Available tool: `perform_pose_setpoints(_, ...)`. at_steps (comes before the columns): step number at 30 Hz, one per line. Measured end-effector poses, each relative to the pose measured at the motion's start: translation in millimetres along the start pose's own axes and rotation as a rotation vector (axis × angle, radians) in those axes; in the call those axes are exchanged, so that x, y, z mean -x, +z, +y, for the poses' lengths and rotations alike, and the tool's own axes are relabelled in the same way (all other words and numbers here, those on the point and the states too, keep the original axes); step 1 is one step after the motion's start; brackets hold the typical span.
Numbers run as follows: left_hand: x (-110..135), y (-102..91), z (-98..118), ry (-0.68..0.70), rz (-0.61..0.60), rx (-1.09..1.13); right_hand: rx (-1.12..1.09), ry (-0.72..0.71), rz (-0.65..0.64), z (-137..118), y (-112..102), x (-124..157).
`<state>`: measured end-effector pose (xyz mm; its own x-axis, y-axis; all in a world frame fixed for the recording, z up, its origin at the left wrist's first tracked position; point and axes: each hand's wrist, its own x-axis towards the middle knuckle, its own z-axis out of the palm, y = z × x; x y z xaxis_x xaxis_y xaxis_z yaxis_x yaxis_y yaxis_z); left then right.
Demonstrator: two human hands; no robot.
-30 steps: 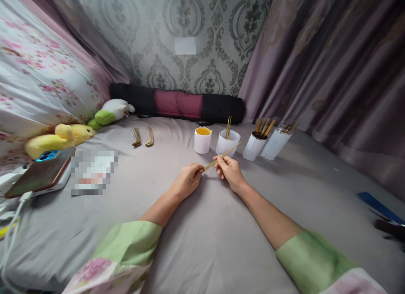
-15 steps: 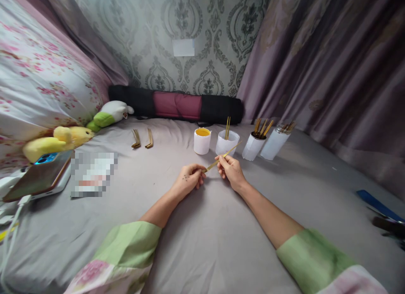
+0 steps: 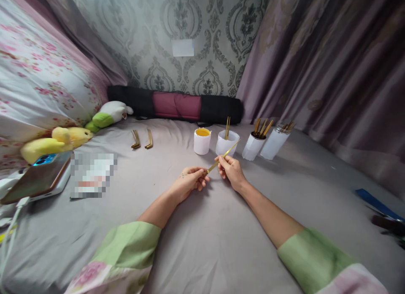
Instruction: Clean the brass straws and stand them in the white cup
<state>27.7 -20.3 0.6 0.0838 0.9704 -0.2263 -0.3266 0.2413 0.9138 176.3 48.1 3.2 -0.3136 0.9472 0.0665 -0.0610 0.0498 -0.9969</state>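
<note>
My left hand (image 3: 191, 179) is closed with thumb and fingertips on the lower end of a slim gold-coloured stick (image 3: 214, 165). My right hand (image 3: 232, 171) pinches the same stick further up, so it slants up to the right. Its upper tip passes in front of a white paper-wrapped cup (image 3: 222, 147). Two thin gold sticks (image 3: 228, 127) stand up in that cup. What kind of tool the held stick is, I cannot tell.
Left of that cup is a white-wrapped cup, yellow inside (image 3: 201, 142). To its right, two tilted white holders (image 3: 252, 147) (image 3: 275, 142) contain several sticks. Two bundles of bent gold pieces (image 3: 135, 140) (image 3: 148, 139) lie at left. A phone (image 3: 38, 178) is beside them.
My left hand has shifted slightly right and its fingers have opened out a little along the stick. The right hand stays nearly in place.
</note>
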Motion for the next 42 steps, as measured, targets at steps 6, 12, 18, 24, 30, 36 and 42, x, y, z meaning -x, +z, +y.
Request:
perform_pose_setpoints(6,1.5,-0.7,0.8,-0.039,-0.028,0.032,0.002,0.008,0.000,-1.3,-0.5,0.5)
perform_pose_setpoints(12,0.8,-2.0,-0.5,-0.070,-0.035,0.042,0.000,0.000,-0.013,0.9,-1.2,-0.3)
perform_pose_setpoints(18,2.8,0.3,2.5,-0.107,-0.001,0.044,-0.011,-0.009,0.010,-0.3,-4.1,-1.8)
perform_pose_setpoints(24,5.7,2.0,6.1,-0.101,0.005,0.034,-0.025,-0.028,0.051,-2.5,-9.1,-4.7)
perform_pose_setpoints(30,7.3,3.9,9.0,-0.111,0.024,0.018,-0.075,-0.050,0.091,-3.3,-16.7,-10.2)
perform_pose_setpoints(36,7.7,4.0,9.6,-0.121,0.032,0.011,-0.109,-0.075,0.152,-8.1,-22.8,-13.4)
perform_pose_setpoints(42,6.8,2.6,8.1,-0.111,0.029,0.009,-0.135,-0.115,0.203,-12.4,-28.2,-16.5)
